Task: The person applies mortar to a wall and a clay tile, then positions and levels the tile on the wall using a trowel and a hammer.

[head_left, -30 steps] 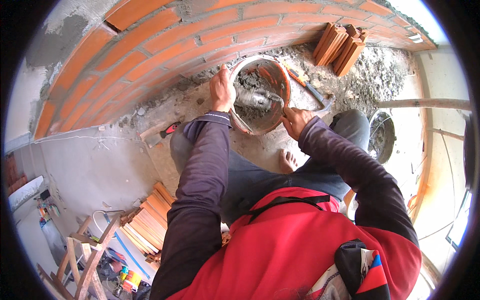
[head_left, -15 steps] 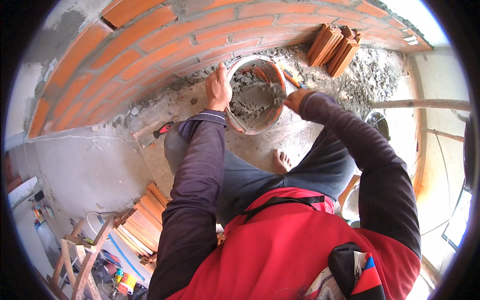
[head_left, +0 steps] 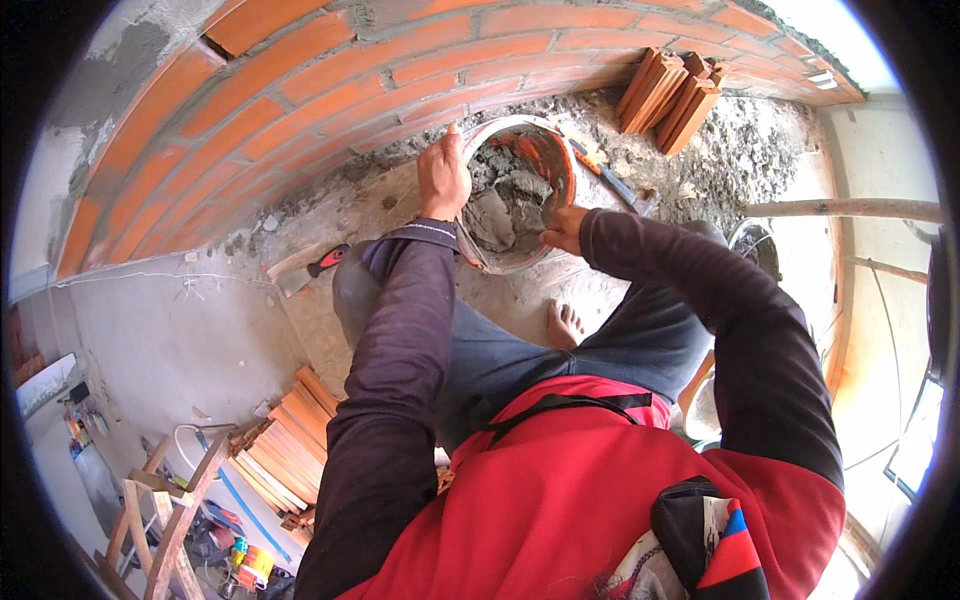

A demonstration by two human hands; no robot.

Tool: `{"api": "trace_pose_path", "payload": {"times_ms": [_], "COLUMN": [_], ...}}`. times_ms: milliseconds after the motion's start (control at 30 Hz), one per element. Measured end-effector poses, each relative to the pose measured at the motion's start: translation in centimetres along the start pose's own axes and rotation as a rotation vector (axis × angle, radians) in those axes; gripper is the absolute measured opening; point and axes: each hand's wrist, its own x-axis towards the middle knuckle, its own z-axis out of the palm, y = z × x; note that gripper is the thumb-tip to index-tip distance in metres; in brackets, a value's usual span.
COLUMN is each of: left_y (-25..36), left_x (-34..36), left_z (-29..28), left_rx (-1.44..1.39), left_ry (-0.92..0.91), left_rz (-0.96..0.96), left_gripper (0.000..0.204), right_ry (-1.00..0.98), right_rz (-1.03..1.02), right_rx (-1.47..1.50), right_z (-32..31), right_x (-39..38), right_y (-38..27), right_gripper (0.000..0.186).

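Shift since the earlier frame: our right hand has come in and down along the bucket's right rim, and the mortar, smooth in the middle half a second ago, now lies in lumps.
Right hand: fingers curled, as if round a trowel's handle; the hand covers the grip, and we cannot tell the blade from the mortar.
Left hand: ours grasps the bucket's left rim, thumb upward.
Mortar bucket: between our two hands, on the floor ahead of our knees, its orange inner wall bare on the far right.
Step in hand: turning over the mortar, we judge.
Next move: it seems to call for a firm left hold while the right works the lumps evenly against the wall.
Hammer: just right of the bucket.
Flat-bladed tool: red-and-black handle, by our left knee.
Hollow bricks: stacked upright beyond the hammer.
Brick wall: curving across, behind the bucket.
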Motion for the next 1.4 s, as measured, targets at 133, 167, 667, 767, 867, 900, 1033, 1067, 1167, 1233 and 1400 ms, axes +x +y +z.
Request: {"api": "trace_pose_path", "payload": {"times_ms": [133, 167, 667, 767, 867, 900, 1033, 1067, 1167, 1233, 1400], "left_y": [-1.1, -1.3, -0.9, -0.5, -0.7, -0.7, -1.7, -1.3, -0.4, -0.5, -0.9], "left_x": [-0.3, 0.0, 0.3, -0.1, -0.5, -0.4, -0.1, -0.1, 0.2, 0.0, -0.2], "left_z": [-0.5, -0.3, 0.1, -0.3, -0.5, -0.7, -0.1, -0.3, 0.1, -0.1, -0.2], "left_rx": [0.001, 0.011, -0.057, -0.019, -0.007, -0.002, 0.082, 0.065, 0.039, 0.047, -0.021], "left_ry": [0.054, 0.062, 0.038, 0.005, 0.034, 0.030, 0.070, 0.051, -0.018, -0.011, 0.028], "left_rz": [-0.070, -0.078, -0.047, -0.056, -0.049, -0.056, 0.057, 0.023, -0.004, 0.004, -0.063], "left_gripper": [0.058, 0.058, 0.055, 0.054, 0.054, 0.054, 0.055, 0.055, 0.056, 0.056, 0.057], "right_ry": [0.173, 0.287, -0.019, -0.193, -0.171, -0.116, -0.237, -0.246, -0.220, -0.207, -0.011], "right_rz": [0.011, -0.116, 0.199, 0.285, 0.228, 0.260, 0.267, 0.193, 0.018, 0.039, 0.049], "right_rx": [0.243, 0.130, 0.036, -0.374, -0.606, -0.644, -0.753, -0.733, -0.528, -0.324, 0.048], "right_z": [0.3, 1.1, -4.2, -8.2, -13.7, -14.3, -11.0, -9.1, -6.0, -6.3, -5.7], "right_x": [-2.9, -3.5, -3.5, -2.6, -4.6, -5.2, -4.0, -3.6, -2.3, -2.0, -5.9], "right_y": [-2.8, -2.0, -3.5, -2.7, -6.5, -7.0, -5.5, -4.7, -1.9, -2.6, -1.0], "right_gripper": [0.034, 0.031, 0.052, 0.046, 0.041, 0.039, 0.035, 0.033, 0.035, 0.039, 0.040]}}
